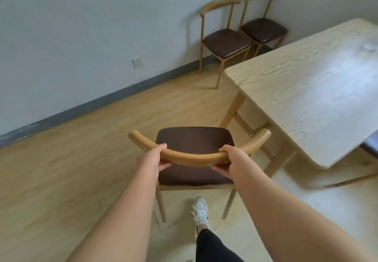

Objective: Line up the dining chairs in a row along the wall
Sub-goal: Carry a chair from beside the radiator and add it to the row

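While counting from the left: one white wall socket (137,62) low on the wall (71,26), above a grey skirting strip (102,100). Three dining chairs in all, each with a curved wooden back rail and a dark brown seat pad. One held chair (194,155) at centre foreground, standing out on the wood-look floor (61,159), well apart from the wall. Two more against the wall further back: near wall chair (225,41) and, just beside it on the right, corner chair (263,27), seats almost touching, backs to the wall. One pale wooden table (306,90) on the right, its near corner leg just beside the held chair's right arm end. One white trainer (200,210) on the floor behind the held chair's rear legs, below a black trouser leg (212,247).

Two bare hands, both on the held chair's back rail (194,158). Left hand (153,159) closed around the rail left of its middle: thumb over the top, fingers curled underneath, no gap showing. Right hand (231,163) closed the same way right of the middle, thumb on top, fingers wrapped below and pointing inward. Between the two hands, a bare stretch of rail. Cannot tell whether the chair's legs touch the floor or hang just clear of it.
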Tool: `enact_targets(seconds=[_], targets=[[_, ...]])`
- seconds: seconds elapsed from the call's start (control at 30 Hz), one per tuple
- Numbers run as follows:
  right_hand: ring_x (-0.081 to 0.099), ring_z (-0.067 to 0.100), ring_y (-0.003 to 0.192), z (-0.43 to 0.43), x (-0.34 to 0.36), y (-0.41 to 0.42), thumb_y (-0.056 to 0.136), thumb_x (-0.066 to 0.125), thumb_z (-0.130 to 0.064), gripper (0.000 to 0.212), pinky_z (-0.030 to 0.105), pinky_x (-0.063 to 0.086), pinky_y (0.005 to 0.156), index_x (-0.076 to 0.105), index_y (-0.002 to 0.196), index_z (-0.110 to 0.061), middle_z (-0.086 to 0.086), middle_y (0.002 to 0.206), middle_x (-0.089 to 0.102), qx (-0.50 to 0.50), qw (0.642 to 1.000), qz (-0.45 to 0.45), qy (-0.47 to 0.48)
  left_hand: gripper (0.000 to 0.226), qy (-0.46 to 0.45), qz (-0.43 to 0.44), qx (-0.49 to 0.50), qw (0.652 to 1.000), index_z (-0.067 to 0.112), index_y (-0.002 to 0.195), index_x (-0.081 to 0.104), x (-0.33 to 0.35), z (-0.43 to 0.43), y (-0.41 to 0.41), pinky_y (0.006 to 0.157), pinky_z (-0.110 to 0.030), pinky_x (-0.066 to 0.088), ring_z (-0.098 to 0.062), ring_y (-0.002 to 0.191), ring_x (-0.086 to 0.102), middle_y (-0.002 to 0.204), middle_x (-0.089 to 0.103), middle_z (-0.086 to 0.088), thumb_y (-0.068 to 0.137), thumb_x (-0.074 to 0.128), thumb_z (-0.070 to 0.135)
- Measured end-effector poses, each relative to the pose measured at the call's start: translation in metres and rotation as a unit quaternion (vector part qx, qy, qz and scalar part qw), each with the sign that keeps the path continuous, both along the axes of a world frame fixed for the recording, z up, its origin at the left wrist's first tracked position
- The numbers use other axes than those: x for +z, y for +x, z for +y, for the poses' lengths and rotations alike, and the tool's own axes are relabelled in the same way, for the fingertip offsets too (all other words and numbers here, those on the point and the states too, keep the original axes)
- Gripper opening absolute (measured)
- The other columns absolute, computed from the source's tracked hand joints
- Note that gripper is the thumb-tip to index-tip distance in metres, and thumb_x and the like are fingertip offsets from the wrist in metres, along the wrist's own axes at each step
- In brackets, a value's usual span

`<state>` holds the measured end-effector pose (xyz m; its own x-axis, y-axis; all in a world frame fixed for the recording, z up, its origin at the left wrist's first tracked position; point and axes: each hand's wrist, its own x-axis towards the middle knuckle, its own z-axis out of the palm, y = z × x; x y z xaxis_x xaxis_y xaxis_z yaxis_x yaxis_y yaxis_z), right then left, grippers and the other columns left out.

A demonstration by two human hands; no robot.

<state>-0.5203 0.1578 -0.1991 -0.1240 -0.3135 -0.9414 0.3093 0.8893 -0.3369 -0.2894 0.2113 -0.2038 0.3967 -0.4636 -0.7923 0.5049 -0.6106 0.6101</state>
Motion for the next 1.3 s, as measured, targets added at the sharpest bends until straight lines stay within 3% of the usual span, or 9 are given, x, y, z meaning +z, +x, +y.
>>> enact_targets(seconds=[0.2,0.6,0.77,1.03,1.3], targets=[[0.061,0.039,0.077,-0.104,0.0,0.055,0.064,0.08,-0.005,0.043,0.056,0.059,0.054,0.048,0.093,-0.008,0.018,0.1,0.059,0.024,0.999,-0.032,0.01,0.057,0.01,-0.031,0.039,0.999,0.006,0.121,0.052,0.007,-0.091,0.053,0.048,-0.032,0.059,-0.028,0.08,0.069,0.1,0.064,-0.013,0.075,0.082,0.021],[0.061,0.038,0.081,-0.273,0.005,0.176,0.071,0.077,-0.006,0.033,0.054,0.06,0.065,0.054,0.095,-0.006,0.017,0.101,0.059,0.056,0.998,-0.027,-0.022,0.062,0.012,-0.042,0.078,0.996,0.004,0.125,0.054,0.007,-0.245,0.162,0.056,-0.033,0.061,-0.028,0.076,0.072,0.103,0.068,-0.015,0.074,0.083,0.023],[0.06,0.038,0.073,-0.346,-0.003,0.224,0.072,0.076,-0.006,0.03,0.054,0.06,0.069,0.053,0.091,-0.005,0.017,0.092,0.058,0.019,1.0,-0.008,0.0,0.062,0.02,-0.029,0.035,0.999,0.005,0.129,0.052,-0.002,-0.329,0.213,0.064,-0.037,0.063,-0.028,0.081,0.071,0.11,0.067,-0.015,0.077,0.081,0.023],[0.062,0.039,0.077,-0.446,-0.01,0.274,0.067,0.079,-0.006,0.039,0.055,0.058,0.05,0.055,0.098,-0.008,0.017,0.098,0.059,-0.089,0.996,-0.022,0.014,0.065,0.038,-0.028,-0.069,0.997,0.01,0.135,0.047,-0.005,-0.473,0.273,0.077,-0.04,0.061,-0.03,0.092,0.07,0.12,0.063,-0.013,0.081,0.077,0.029],[0.059,0.039,0.074,-0.564,-0.028,0.266,0.071,0.076,-0.008,0.034,0.054,0.055,0.042,0.052,0.093,-0.006,0.017,0.095,0.057,-0.186,0.982,-0.035,0.017,0.065,0.021,-0.073,-0.169,0.983,0.009,0.135,0.049,-0.01,-0.635,0.262,0.062,-0.037,0.063,-0.028,0.081,0.071,0.114,0.066,-0.013,0.08,0.078,0.027]])
